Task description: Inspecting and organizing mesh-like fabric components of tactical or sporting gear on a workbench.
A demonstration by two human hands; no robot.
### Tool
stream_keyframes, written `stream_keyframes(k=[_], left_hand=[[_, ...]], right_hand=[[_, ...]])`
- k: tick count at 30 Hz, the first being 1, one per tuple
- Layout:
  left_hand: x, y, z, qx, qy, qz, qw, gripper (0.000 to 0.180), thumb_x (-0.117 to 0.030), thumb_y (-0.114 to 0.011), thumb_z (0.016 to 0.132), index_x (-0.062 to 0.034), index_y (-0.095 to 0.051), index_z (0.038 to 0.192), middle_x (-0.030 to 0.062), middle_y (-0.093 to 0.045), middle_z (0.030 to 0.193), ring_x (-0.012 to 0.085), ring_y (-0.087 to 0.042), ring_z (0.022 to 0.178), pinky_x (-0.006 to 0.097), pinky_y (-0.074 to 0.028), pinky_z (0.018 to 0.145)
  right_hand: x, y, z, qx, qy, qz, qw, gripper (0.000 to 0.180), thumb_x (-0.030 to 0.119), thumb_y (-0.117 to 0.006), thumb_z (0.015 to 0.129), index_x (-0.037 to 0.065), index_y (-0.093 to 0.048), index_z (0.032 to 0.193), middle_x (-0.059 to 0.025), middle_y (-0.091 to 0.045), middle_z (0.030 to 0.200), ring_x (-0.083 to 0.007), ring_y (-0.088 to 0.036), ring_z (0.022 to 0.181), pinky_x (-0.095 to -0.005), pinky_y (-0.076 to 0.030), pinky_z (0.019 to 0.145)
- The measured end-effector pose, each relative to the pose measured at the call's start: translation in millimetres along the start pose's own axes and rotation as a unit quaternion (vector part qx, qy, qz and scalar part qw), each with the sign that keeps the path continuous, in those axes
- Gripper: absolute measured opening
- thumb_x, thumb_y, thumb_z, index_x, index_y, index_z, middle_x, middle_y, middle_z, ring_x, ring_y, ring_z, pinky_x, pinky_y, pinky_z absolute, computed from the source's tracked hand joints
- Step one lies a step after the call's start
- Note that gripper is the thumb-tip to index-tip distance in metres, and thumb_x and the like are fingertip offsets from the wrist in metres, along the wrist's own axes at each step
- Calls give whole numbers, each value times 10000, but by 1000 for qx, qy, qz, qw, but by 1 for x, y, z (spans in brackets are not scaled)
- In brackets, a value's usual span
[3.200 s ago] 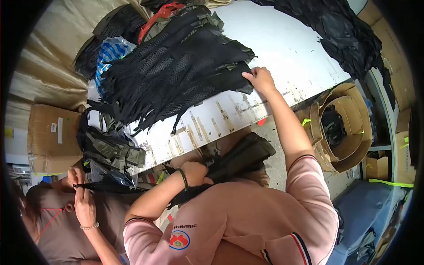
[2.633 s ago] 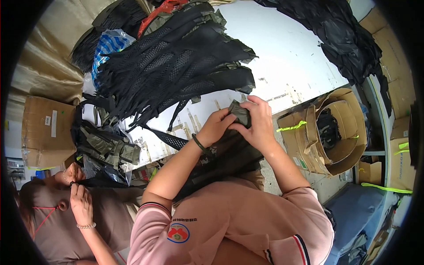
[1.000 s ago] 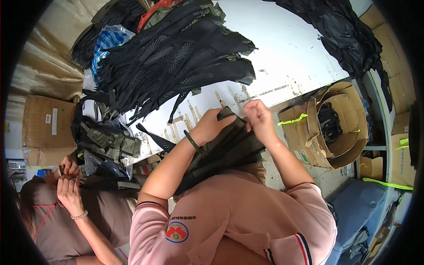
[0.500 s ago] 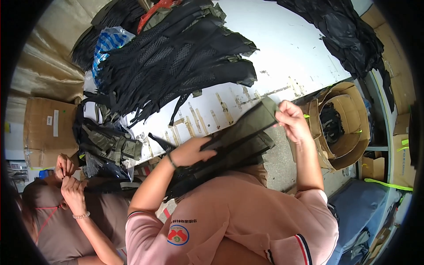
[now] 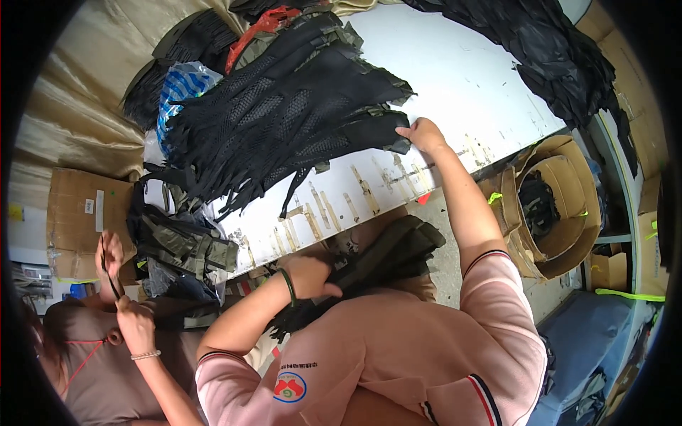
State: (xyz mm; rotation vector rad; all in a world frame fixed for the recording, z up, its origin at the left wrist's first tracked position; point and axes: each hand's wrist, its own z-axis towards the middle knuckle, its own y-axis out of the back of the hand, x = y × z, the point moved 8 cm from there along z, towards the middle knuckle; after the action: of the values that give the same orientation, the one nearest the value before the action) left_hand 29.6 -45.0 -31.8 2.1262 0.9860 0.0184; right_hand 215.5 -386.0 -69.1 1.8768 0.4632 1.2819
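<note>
My right hand (image 5: 426, 136) reaches out over the table and pinches the end of a black mesh fabric strip (image 5: 376, 130) between thumb and fingers. That strip lies at the near edge of a wide pile of black mesh strips (image 5: 284, 106) with frayed left ends and some olive parts. My left hand (image 5: 310, 278), wearing a dark green band at the wrist, rests on black and olive fabric strips (image 5: 398, 248) across my lap. Its thumb stands apart from the fingers, which are partly hidden.
The white table (image 5: 455, 71) carries tape marks along its near edge. A black heap (image 5: 561, 64) lies far right, above an open cardboard box (image 5: 561, 248). At left a co-worker's hands (image 5: 135, 323) hold a thin dark strip, near a closed carton (image 5: 78, 220) and olive-black straps (image 5: 185, 245).
The olive-black strip held up between my hands is down on my lap. My right hand has moved up and left to the pile and taken hold of a strip's end.
</note>
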Motion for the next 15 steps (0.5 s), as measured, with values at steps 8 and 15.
stream_keyframes(k=[8, 15], left_hand=[[-3, 142, 9, -580, -88, -118, 801, 348, -130, -704, 742, -12, -575, 1043, 152, -600, 1038, 349, -567, 987, 409, -446, 876], [-9, 143, 73, -517, -142, -298, 790, 233, -81, -604, 833, -26, -568, 1057, 115, -631, 912, 248, -618, 871, 331, -475, 788]], right_hand=[[42, 40, -103, -91, 76, 93, 989, 476, 385, -747, 760, 56, -431, 625, -85, -511, 548, -208, -463, 506, -358, -405, 517], [54, 10, -172, 117, 37, 577, 808, 281, 232, -760, 767, 56, -564, 867, -71, -566, 710, -163, -537, 631, -292, -427, 604]])
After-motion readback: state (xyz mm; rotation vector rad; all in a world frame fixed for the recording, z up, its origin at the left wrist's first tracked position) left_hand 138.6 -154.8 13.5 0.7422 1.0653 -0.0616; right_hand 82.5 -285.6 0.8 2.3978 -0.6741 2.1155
